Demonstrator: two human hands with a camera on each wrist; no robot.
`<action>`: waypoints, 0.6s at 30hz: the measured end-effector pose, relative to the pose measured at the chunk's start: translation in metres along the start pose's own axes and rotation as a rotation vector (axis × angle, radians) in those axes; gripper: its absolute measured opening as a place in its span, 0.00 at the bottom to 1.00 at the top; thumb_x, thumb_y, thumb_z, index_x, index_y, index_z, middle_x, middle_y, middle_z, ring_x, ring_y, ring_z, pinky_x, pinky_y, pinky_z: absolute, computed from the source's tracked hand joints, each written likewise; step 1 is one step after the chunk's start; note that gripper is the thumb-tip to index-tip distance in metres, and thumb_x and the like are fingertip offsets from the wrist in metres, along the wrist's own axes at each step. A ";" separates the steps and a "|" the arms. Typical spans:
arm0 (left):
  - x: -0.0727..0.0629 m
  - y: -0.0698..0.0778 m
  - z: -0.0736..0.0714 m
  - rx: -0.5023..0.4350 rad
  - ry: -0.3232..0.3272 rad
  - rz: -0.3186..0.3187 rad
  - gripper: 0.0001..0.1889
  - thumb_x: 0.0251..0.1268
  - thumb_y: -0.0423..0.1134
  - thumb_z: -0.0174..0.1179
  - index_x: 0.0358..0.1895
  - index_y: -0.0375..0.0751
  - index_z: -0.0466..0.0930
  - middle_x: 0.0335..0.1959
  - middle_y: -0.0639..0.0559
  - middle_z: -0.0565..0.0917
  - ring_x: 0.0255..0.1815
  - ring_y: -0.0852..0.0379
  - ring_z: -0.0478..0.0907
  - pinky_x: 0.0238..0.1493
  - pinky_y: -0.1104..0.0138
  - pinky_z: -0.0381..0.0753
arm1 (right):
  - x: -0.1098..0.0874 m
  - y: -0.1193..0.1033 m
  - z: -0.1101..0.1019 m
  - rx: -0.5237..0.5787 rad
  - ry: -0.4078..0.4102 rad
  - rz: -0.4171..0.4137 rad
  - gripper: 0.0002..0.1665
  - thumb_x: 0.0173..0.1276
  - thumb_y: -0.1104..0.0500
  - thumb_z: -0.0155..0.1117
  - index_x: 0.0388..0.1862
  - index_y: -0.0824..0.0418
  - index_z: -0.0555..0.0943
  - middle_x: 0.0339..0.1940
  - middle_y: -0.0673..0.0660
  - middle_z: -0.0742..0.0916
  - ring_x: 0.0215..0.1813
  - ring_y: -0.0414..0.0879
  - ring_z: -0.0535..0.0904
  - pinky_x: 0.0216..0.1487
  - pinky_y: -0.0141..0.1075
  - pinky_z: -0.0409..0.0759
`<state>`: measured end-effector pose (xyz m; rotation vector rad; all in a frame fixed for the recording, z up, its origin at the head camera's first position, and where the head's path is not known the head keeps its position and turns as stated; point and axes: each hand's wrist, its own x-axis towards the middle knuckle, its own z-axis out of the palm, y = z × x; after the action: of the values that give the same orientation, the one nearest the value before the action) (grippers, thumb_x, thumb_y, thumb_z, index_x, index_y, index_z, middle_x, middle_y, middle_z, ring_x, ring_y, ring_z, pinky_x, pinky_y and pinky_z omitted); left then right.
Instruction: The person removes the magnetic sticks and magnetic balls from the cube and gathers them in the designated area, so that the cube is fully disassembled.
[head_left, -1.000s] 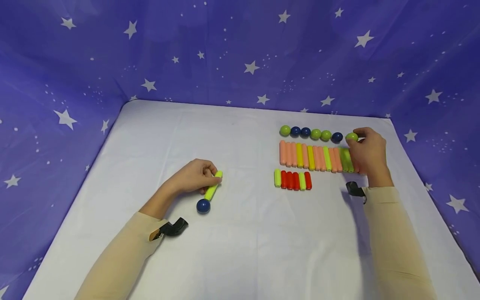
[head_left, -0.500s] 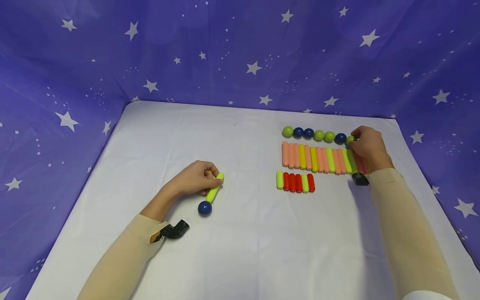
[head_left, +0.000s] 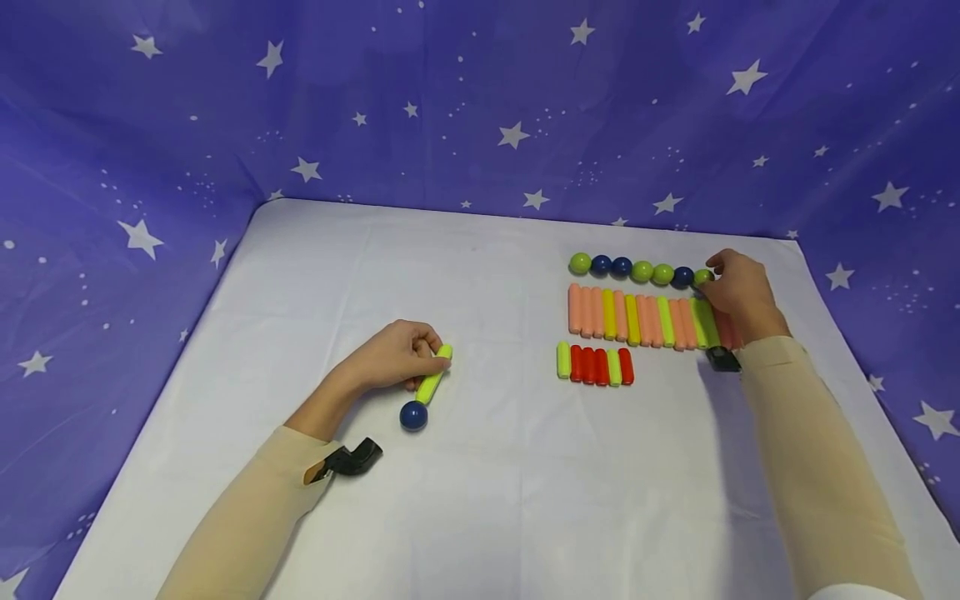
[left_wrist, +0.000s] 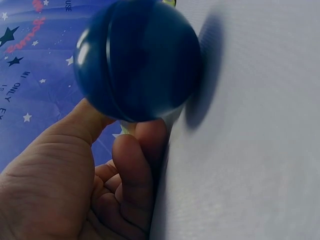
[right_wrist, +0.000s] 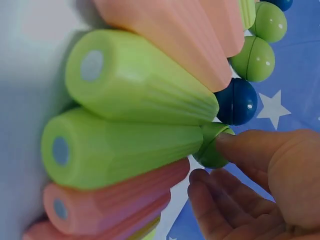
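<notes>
My left hand (head_left: 400, 357) pinches a yellow-green rod (head_left: 429, 385) by its upper part, above the white table. At the rod's lower end is a dark blue ball (head_left: 413, 416); it fills the top of the left wrist view, where the rod is mostly hidden behind it. On the right, my right hand (head_left: 738, 287) holds a green ball (head_left: 703, 277) between thumb and fingers. That ball sits at the right end of a row of green and blue balls (head_left: 641, 271), beside a blue ball (right_wrist: 237, 101). Parts of several rods lie beneath this hand.
Below the balls lies a long row of pink, yellow and green rods (head_left: 598, 312); some show grey discs at their ends. Nearer is a short row of red and yellow-green rods (head_left: 588, 365). A purple star-patterned cloth (head_left: 420, 100) rises behind the table (head_left: 480, 500).
My right hand has moved the green ball leftward, up against the last blue ball in the row. My left hand keeps its grip on the yellow-green rod; the view has shifted slightly.
</notes>
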<state>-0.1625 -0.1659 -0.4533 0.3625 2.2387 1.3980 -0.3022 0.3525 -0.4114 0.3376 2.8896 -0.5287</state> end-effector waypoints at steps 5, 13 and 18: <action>-0.001 0.002 0.000 0.004 -0.002 -0.001 0.13 0.62 0.42 0.67 0.42 0.37 0.77 0.19 0.45 0.79 0.15 0.49 0.77 0.21 0.61 0.79 | -0.021 -0.003 -0.007 -0.033 0.076 -0.104 0.29 0.69 0.60 0.56 0.66 0.71 0.66 0.61 0.75 0.71 0.58 0.71 0.68 0.58 0.63 0.67; -0.001 0.001 -0.006 -0.123 -0.012 0.014 0.19 0.64 0.39 0.65 0.56 0.39 0.74 0.27 0.40 0.81 0.22 0.44 0.81 0.31 0.59 0.82 | -0.096 -0.048 0.013 0.029 0.201 -0.332 0.27 0.68 0.59 0.58 0.64 0.69 0.70 0.57 0.72 0.75 0.51 0.66 0.72 0.51 0.61 0.72; -0.002 -0.004 -0.006 -0.331 -0.009 0.012 0.18 0.62 0.32 0.65 0.52 0.31 0.72 0.35 0.36 0.79 0.34 0.42 0.83 0.39 0.55 0.84 | -0.146 -0.084 0.046 0.118 0.157 -0.534 0.24 0.67 0.59 0.62 0.60 0.66 0.74 0.54 0.66 0.79 0.48 0.61 0.76 0.47 0.55 0.77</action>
<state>-0.1639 -0.1735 -0.4543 0.2683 1.9533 1.7323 -0.1769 0.2317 -0.3946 -0.4136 3.0982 -0.7836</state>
